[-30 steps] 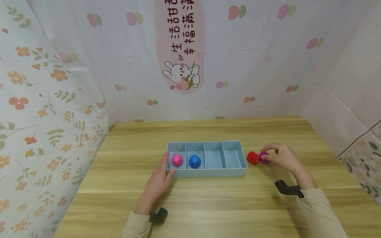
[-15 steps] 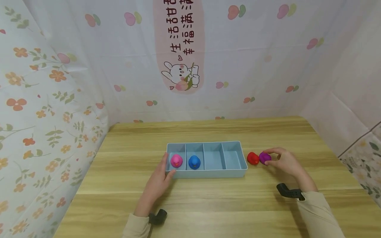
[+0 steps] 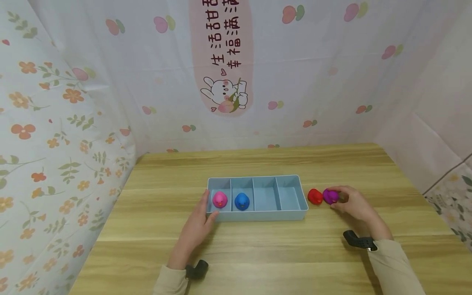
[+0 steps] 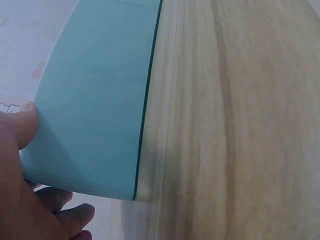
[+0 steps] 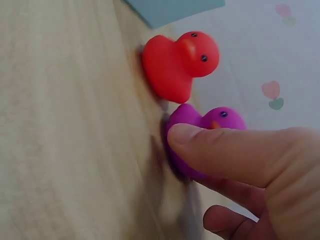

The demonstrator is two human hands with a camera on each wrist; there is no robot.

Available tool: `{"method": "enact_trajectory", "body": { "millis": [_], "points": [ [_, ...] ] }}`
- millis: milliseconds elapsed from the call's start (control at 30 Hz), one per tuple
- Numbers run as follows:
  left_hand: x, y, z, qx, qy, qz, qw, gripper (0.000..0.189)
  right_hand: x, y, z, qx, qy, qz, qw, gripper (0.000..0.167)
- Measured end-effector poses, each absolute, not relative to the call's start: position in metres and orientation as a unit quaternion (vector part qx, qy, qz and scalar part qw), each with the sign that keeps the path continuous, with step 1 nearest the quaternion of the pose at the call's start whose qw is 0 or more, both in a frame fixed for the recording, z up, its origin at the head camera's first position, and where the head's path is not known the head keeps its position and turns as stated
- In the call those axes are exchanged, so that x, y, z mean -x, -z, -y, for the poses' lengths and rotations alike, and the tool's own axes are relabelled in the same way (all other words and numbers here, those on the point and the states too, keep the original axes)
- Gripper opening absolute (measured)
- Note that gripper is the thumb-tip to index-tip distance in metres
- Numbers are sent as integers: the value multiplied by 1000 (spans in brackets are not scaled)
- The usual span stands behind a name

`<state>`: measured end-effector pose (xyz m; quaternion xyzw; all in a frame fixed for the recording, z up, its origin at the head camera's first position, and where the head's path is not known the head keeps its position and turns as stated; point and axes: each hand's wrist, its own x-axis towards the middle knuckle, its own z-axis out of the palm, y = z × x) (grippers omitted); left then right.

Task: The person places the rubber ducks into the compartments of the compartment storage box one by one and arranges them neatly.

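Observation:
A light blue divided box lies on the table, a pink rubber duck in its leftmost compartment and a blue rubber duck in the one beside it. My left hand grips the box's left front corner, thumb over the rim and fingers along the end wall. Right of the box, my right hand pinches a purple rubber duck between thumb and fingers; the thumb covers much of its body in the right wrist view. Close beside it stands a red rubber duck, upright.
The wooden table runs back to a printed cloth hung behind it. Another flowered cloth hangs along the left side. Both wrists wear black camera mounts, the right one close above the table.
The purple duck has turned beside the red one, so that its head now shows from above. My right hand has shifted slightly right with it. My left hand stays at the box.

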<state>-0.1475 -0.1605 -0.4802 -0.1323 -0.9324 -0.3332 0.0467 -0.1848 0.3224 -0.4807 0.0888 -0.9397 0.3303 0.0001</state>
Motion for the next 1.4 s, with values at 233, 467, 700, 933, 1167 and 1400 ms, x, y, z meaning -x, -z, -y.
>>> {"method": "enact_trajectory", "body": {
  "millis": [233, 467, 700, 933, 1167, 1400],
  "points": [
    [148, 481, 159, 131, 331, 933, 46, 72, 183, 482, -322, -87, -332, 939, 23, 45],
    [149, 482, 159, 129, 334, 932, 45, 72, 182, 486, -321, -78, -328, 941, 43, 41],
    [149, 482, 160, 132, 334, 932, 46, 72, 180, 483, -320, -68, -321, 943, 54, 40],
    [148, 482, 161, 132, 332, 933, 48, 73, 178, 474, -319, -60, -319, 944, 62, 40],
    [148, 483, 161, 126, 336, 933, 41, 73, 179, 462, -316, -50, -321, 945, 45, 44],
    [150, 483, 162, 129, 335, 932, 42, 73, 180, 455, -310, -48, -333, 941, 30, 48]
  ]
}}
